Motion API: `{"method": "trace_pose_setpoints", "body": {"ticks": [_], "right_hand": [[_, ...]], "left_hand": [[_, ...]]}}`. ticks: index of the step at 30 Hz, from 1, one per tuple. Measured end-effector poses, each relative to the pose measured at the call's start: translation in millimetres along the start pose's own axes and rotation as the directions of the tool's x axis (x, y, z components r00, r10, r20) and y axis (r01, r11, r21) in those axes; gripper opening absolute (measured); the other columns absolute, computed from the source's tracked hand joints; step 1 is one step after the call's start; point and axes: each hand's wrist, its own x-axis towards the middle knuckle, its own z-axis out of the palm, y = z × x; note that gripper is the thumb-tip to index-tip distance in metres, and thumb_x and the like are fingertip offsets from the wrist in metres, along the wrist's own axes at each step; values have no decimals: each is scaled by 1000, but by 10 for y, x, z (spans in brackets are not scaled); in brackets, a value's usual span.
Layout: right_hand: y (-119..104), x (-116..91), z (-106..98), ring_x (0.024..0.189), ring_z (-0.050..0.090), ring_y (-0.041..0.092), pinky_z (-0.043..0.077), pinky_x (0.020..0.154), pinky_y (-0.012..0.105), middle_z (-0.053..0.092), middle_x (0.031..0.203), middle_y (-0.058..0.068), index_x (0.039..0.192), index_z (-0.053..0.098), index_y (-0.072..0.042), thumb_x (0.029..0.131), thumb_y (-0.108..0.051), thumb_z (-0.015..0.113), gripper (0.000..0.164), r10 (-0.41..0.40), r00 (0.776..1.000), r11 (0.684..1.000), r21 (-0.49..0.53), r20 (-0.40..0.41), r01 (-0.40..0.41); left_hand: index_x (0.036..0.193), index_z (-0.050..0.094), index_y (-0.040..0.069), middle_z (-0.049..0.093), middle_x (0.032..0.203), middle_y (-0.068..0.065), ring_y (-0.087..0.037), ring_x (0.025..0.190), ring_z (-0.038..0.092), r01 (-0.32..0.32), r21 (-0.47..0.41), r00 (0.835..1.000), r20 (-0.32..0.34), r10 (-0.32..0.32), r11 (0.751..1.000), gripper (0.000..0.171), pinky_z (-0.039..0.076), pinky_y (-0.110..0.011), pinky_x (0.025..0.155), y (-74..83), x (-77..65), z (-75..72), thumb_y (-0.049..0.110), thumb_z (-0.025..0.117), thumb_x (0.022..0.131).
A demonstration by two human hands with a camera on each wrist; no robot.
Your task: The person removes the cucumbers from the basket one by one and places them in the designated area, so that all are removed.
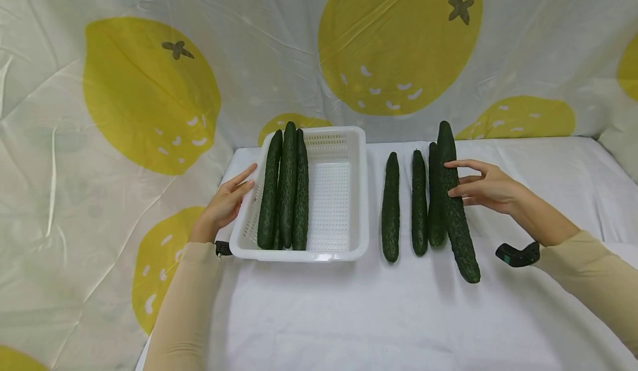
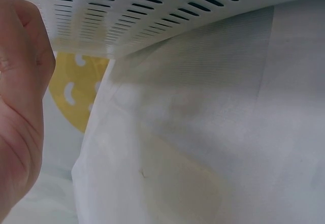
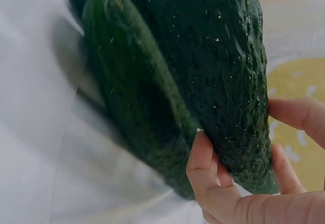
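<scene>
My right hand (image 1: pixel 490 188) grips a long dark green cucumber (image 1: pixel 457 221) between thumb and fingers. In the right wrist view that bumpy cucumber (image 3: pixel 223 71) is tilted and close up, with another cucumber (image 3: pixel 129 82) behind it. Seen from the head, the held cucumber partly overlaps a neighbouring cucumber (image 1: pixel 436 216). Two more, a cucumber (image 1: pixel 420 205) and a leftmost cucumber (image 1: pixel 391 210), lie on the cloth. My left hand (image 1: pixel 224 205) rests with extended fingers against the left side of a white plastic basket (image 1: pixel 363 205). Several cucumbers (image 1: pixel 288 183) lie lengthwise in its left half.
White cloth (image 1: pixel 379 315) covers the table. Behind and to the left hangs a pale sheet with yellow lemon prints (image 1: pixel 399 44). The basket's slotted wall (image 2: pixel 142 10) shows in the left wrist view. Dark wrist devices sit at both cuffs, including the right one (image 1: pixel 518 256).
</scene>
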Motion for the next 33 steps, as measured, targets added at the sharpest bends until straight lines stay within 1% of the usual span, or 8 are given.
{"method": "trace_pose_setpoints", "body": {"ticks": [3,5,6,14,16,23,31,33], "right_hand": [[37,3,-61,95,64,9,54,77,31,-2,158,34,140,54,-30,91,2,68,60,12,1000,1000,8,-14,-12],[55,2,-99,94,64,9,54,77,31,-5,158,34,139,55,-31,91,2,69,59,15,1000,1000,13,-22,-15],[64,2,-119,93,64,9,54,76,30,-6,158,34,138,55,-31,91,2,68,59,16,1000,1000,16,-24,-16],[140,11,-265,86,66,10,55,76,30,-9,157,35,131,59,-36,93,2,66,54,25,999,1000,20,-33,-24],[162,14,-296,85,66,10,55,76,30,-9,157,35,130,59,-37,93,2,66,54,26,999,1000,15,-33,-26],[181,0,-361,85,66,10,55,77,30,-10,156,36,127,60,-38,93,1,65,52,31,999,1000,1,-35,-31],[191,6,-429,85,66,10,54,78,29,-12,156,37,114,65,-43,93,3,64,51,47,998,999,-4,-32,-47],[201,4,-443,87,66,10,55,78,29,-13,155,38,114,65,-44,93,4,63,52,48,999,999,-2,-26,-48]], "left_hand": [[158,30,15,62,122,-6,-9,77,66,2,3,1000,1,-2,1000,53,55,-20,64,3,-2,1,9,45,107],[159,27,14,61,125,-7,-14,90,67,0,-17,1000,22,0,1000,54,57,-25,72,6,2,0,8,43,108],[159,27,14,61,126,-7,-15,93,67,-1,-20,1000,26,1,1000,54,57,-26,74,8,3,1,8,43,108],[159,26,15,59,131,-5,-16,101,66,12,-21,1000,26,-11,1000,54,57,-27,79,18,7,5,8,43,108],[159,26,14,58,131,-5,-16,102,65,16,-20,1000,22,-16,1000,54,57,-28,80,16,9,8,9,43,108],[159,25,14,59,128,-5,-15,95,67,21,-22,1000,19,-21,1000,55,57,-26,75,11,11,2,8,43,108],[159,25,14,61,122,-6,-14,90,68,37,-34,999,13,-36,999,55,58,-25,72,47,-8,23,6,42,108],[159,27,15,62,120,-6,-14,90,68,35,-32,999,11,-34,999,54,58,-25,73,42,-10,24,7,43,107]]}}
